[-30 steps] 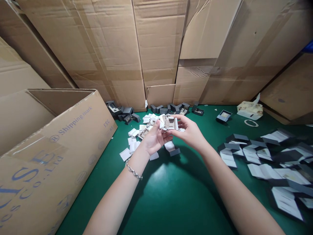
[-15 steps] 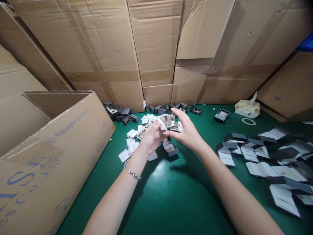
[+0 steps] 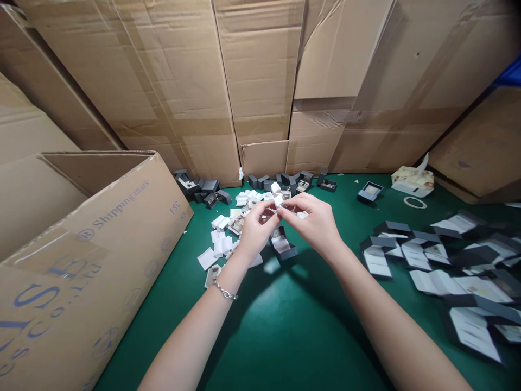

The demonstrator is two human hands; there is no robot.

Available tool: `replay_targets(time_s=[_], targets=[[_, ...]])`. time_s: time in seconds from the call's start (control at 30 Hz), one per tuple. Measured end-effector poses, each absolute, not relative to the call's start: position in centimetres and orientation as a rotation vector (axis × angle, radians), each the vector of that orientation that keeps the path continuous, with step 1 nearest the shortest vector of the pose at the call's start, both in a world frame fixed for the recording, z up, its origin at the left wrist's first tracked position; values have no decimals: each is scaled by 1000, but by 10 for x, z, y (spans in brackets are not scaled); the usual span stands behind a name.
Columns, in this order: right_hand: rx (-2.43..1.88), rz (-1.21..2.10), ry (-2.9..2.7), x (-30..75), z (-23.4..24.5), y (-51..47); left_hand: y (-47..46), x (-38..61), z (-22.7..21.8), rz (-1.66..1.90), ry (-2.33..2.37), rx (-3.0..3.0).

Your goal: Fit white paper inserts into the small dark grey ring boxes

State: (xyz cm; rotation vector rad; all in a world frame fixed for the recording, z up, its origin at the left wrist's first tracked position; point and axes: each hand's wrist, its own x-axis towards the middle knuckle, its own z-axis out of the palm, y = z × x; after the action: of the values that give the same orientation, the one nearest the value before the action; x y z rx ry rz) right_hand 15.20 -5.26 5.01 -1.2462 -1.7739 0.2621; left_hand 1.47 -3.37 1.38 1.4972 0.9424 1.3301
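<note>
Both of my hands meet over the middle of the table, fingertips closed around a small white padded insert (image 3: 278, 201). My left hand (image 3: 257, 225) pinches it from the left, with a chain bracelet on that wrist. From the right, my right hand (image 3: 311, 220) grips it between thumb and fingers, which partly cover it. Just below the hands stands an open dark jewellery box (image 3: 286, 248) with a pale lining. Loose white inserts (image 3: 222, 245) lie in a pile behind and left of my left hand.
A large cardboard carton (image 3: 122, 239) stands open at the left. Dark small boxes (image 3: 209, 187) line the back by the cardboard wall (image 3: 260, 70). Many open boxes with white linings (image 3: 423, 250) spread at the right. A tissue pack (image 3: 413, 182) and a white ring (image 3: 415, 202) lie at back right.
My right hand has closed in from spread fingers to grip the insert with my left. The insert has turned, and its greyish hollow side no longer shows.
</note>
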Motion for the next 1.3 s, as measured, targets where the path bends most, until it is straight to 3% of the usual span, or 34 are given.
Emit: replay_targets(time_s=[0.53, 1.3], targets=[[-1262, 205, -1811, 148, 47, -55, -34, 16, 15, 1364, 1048, 1507], [-1085, -88, -2018, 150, 36, -52, -32, 12, 12, 1080, 486, 801]])
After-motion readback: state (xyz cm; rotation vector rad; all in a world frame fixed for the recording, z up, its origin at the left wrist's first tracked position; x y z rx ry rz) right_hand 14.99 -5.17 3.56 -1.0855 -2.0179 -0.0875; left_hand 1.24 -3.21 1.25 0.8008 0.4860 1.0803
